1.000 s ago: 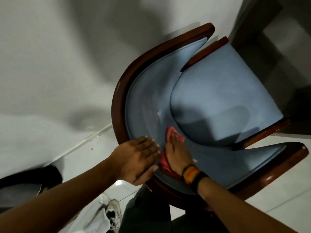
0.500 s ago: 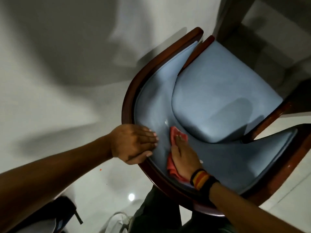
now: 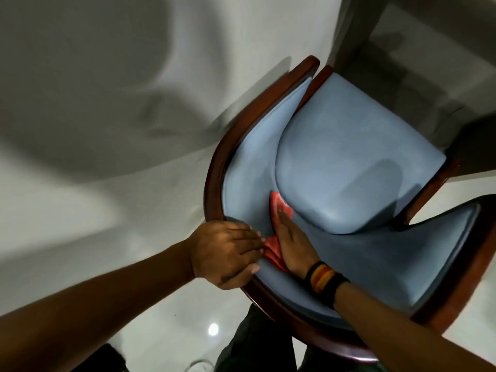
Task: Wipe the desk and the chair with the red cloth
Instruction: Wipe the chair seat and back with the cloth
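Seen from above, a chair (image 3: 357, 157) with a dark wooden frame and blue padding fills the right half of the view; its curved padded backrest wraps round a paler blue seat cushion (image 3: 349, 162); the red cloth (image 3: 279, 210) lies against the inner face of the backrest, in the crease where the backrest meets the rear edge of the cushion; the right hand (image 3: 294, 242) lies flat on top of the cloth, palm down, fingers straight and close together, pressing it to the padding rather than gripping it, so that red shows beyond the fingertips and again at the heel of the hand; a striped wristband (image 3: 322, 276) in black, red and yellow circles that wrist; the left hand (image 3: 228, 251) rests just beside it on the wooden top rail, fingers extended and held together over the edge of the padding, their tips touching the near fold of the cloth, and it holds nothing; a pale, glossy floor (image 3: 134, 291) lies under the chair, crossed by soft shadows.
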Tool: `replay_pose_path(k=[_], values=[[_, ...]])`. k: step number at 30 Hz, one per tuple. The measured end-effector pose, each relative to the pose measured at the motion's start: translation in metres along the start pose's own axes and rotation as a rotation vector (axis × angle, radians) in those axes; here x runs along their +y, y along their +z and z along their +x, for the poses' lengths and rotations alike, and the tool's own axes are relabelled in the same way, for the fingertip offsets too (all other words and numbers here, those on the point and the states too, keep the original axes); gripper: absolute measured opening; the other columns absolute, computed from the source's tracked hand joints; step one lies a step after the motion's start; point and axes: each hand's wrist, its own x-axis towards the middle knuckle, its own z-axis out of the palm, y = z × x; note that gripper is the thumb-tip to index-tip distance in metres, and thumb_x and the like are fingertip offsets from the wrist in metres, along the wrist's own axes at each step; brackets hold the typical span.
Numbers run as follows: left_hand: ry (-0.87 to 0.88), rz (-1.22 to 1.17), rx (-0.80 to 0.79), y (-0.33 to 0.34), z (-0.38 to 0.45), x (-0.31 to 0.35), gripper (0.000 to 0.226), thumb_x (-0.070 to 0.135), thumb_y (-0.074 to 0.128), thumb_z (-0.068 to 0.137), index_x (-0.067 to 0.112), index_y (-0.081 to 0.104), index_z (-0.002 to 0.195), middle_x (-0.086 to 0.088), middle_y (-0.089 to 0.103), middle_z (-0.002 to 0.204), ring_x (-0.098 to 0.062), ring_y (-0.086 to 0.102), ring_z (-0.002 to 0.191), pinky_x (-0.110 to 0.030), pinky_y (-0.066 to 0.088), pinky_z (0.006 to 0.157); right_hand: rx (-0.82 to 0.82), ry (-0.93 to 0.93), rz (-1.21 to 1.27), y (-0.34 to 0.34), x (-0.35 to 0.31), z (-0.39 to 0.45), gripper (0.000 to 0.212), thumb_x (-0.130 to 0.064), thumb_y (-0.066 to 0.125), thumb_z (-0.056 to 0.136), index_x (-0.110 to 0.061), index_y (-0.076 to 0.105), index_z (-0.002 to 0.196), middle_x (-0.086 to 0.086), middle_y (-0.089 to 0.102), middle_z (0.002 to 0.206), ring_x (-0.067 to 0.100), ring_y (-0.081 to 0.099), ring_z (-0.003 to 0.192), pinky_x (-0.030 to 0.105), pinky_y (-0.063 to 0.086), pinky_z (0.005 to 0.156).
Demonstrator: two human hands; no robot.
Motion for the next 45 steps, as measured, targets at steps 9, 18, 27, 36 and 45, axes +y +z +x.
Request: replay_pose_path(k=[9,18,27,36,45], values=[[-0.002,0.028,-0.038,0.01,-0.008,0.0,0.054,0.033,0.038,0.104,0.009,0.085,0.096,-0.009,0.083,0.108,-0.024,0.08,0.102,-0.034,0.058,0.101,0.69,0.392,0.755,-0.026,-0.124,0.187,0.07,-0.037,0.026,0.095,-0.001,0.029,0.155,0.022,0.041,0.156,0.04,0.046,0.14,0.046,0.035,0.121],[-0.035,-0.033,-0.046,0.002,-0.003,0.003,0.046,0.032,0.044,0.101,0.009,0.083,0.093,-0.006,0.083,0.098,-0.026,0.079,0.087,-0.034,0.063,0.083,0.086,0.086,0.208,0.015,-0.028,0.027,0.059,-0.029,0.032,0.11,-0.023,0.009,0.164,-0.004,0.009,0.173,0.011,0.012,0.159,0.035,0.009,0.131],[-0.053,-0.03,-0.093,0.009,-0.01,0.002,0.047,0.031,0.043,0.1,0.008,0.084,0.105,-0.008,0.08,0.12,-0.025,0.077,0.113,-0.038,0.062,0.098,0.357,0.198,0.584,-0.006,-0.06,0.167,0.061,-0.025,0.033,0.108,-0.009,0.013,0.163,0.006,0.015,0.172,0.024,0.019,0.158,0.043,0.017,0.13],[-0.034,-0.019,-0.124,-0.002,-0.001,0.001,0.048,0.029,0.041,0.102,0.01,0.085,0.101,-0.006,0.081,0.116,-0.02,0.079,0.108,-0.032,0.059,0.101,-0.445,0.166,-0.505,-0.074,0.075,0.024,0.084,-0.034,0.065,0.095,-0.007,0.02,0.161,0.016,0.025,0.168,0.034,0.028,0.154,0.035,0.024,0.126],[-0.109,-0.071,-0.19,-0.009,0.007,0.009,0.052,0.029,0.037,0.106,0.006,0.084,0.104,-0.008,0.081,0.117,-0.021,0.078,0.11,-0.036,0.062,0.098,-0.547,0.313,-1.058,-0.147,0.078,-0.017,0.038,-0.039,0.055,0.093,-0.019,0.058,0.126,0.013,0.062,0.138,0.037,0.057,0.129,0.047,0.047,0.109]])
